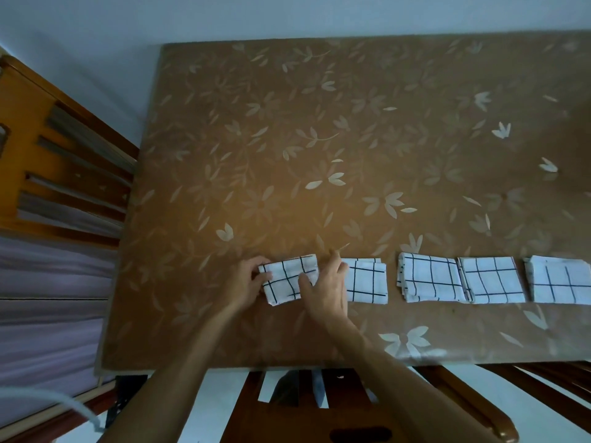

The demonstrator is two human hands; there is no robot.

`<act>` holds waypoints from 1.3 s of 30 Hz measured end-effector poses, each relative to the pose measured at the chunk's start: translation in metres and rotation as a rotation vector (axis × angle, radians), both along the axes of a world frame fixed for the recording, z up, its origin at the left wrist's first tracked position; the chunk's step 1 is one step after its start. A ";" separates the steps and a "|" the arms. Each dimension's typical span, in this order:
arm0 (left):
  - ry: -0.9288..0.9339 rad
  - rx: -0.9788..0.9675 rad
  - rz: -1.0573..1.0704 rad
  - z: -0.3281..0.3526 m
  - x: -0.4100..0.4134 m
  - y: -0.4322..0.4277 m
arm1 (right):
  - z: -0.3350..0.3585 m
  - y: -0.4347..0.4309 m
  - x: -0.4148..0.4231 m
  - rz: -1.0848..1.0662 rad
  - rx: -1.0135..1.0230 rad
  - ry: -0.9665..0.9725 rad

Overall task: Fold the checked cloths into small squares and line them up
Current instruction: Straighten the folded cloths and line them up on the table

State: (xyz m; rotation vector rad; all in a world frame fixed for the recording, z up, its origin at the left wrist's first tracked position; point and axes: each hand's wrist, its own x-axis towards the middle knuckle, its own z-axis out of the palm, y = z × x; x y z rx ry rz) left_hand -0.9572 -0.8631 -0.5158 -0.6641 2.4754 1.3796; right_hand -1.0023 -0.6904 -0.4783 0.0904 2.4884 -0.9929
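Along the near edge of the table (351,139), five folded checked cloths lie in one row, and two hands are on the first.

At far left stands one wooden chair (48,148), and a second chair (319,417) sits at the table's near side. The left hand (246,279) grips the left edge of the leftmost cloth (284,279), fingers curled round it. This cloth lies slightly askew. The right hand (326,289) holds its right side, thumb pressed on top and fingers reaching over the edge, also covering the left border of the second cloth (367,281). After a small gap comes the third cloth (428,278), with the fourth cloth (492,279) just beside it, edges almost touching. The fifth cloth (559,284) lies a little apart, cut off by the picture's right edge.
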 end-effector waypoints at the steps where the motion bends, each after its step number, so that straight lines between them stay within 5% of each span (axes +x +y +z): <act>1: 0.010 -0.037 -0.066 -0.002 -0.003 0.002 | 0.000 0.002 -0.003 0.058 0.039 0.082; 4: 0.022 -0.158 -0.129 -0.005 -0.010 0.007 | -0.009 0.008 -0.009 0.347 0.148 0.283; 10: 0.088 -0.555 -0.164 -0.006 0.001 0.019 | -0.034 0.016 -0.008 0.741 0.257 0.348; 14: 0.314 -0.724 -0.316 -0.021 0.024 0.032 | -0.036 0.017 -0.006 0.735 0.273 0.383; 19: 0.332 -0.822 -0.363 -0.041 0.036 0.031 | -0.040 0.019 -0.005 0.744 0.286 0.409; 31: 0.282 -0.804 -0.275 -0.013 0.028 0.053 | -0.018 0.069 -0.021 0.657 0.084 0.446; 39: 0.329 -0.653 -0.336 0.016 -0.008 0.141 | 0.000 0.170 -0.085 0.422 0.215 0.380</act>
